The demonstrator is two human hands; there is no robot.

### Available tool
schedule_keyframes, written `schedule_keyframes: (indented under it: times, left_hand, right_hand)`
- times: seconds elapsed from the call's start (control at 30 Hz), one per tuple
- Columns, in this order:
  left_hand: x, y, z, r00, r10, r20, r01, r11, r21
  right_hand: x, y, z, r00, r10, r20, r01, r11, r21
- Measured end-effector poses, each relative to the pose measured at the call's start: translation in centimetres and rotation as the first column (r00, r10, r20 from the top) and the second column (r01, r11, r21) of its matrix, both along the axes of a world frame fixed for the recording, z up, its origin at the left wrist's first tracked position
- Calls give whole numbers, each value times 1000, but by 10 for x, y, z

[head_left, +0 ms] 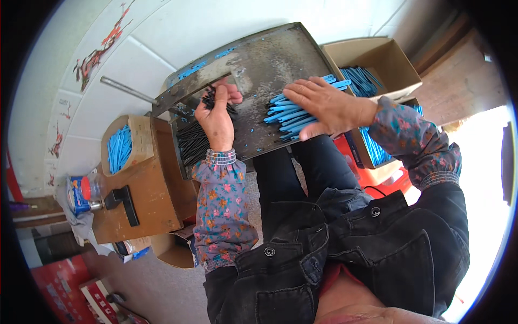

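My left hand [217,116] is closed around a small bunch of thin black sticks [209,99], beside the metal frame at the tray's left. Below it, many more thin black sticks [192,143] lie side by side in the tray's left part. My right hand [329,105] rests flat, fingers stretched and thumb apart, on a pile of slim blue plastic handles [286,116]. Some of these handles show a hole at the end, and a few poke out beyond my fingers. Hand and pile are on a worn, dark metal tray [275,54].
Blue pieces fill a cut-open carton [141,137] at left, standing on a brown wooden box [145,200] with a black angled part [123,204]. At right are a cardboard box [372,54] and another box of blue handles [376,148]. A metal rod [127,89] sticks out leftward.
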State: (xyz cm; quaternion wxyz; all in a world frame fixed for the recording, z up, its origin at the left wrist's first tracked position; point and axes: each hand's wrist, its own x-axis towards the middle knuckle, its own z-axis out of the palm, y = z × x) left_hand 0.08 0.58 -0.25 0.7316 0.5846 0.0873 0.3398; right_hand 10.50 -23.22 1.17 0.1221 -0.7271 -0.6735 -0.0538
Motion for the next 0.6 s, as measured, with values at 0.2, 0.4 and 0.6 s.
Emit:
schedule_keyframes:
  times: [0.2,0.4,0.6]
  left_hand:
    - [-13,-10,21,984,-21,-175,42,992,116]
    - [-88,-7,49,879,-472,-65,388,788,-478]
    - [-90,-47,39,692,-721,28,421,372,-827]
  right_hand:
    - [29,-3,6,995,-45,-88,33,990,-139]
    - [32,18,41,996,-7,-87,-36,880,-474]
    - [9,25,47,994,-101,-42,59,818,-572]
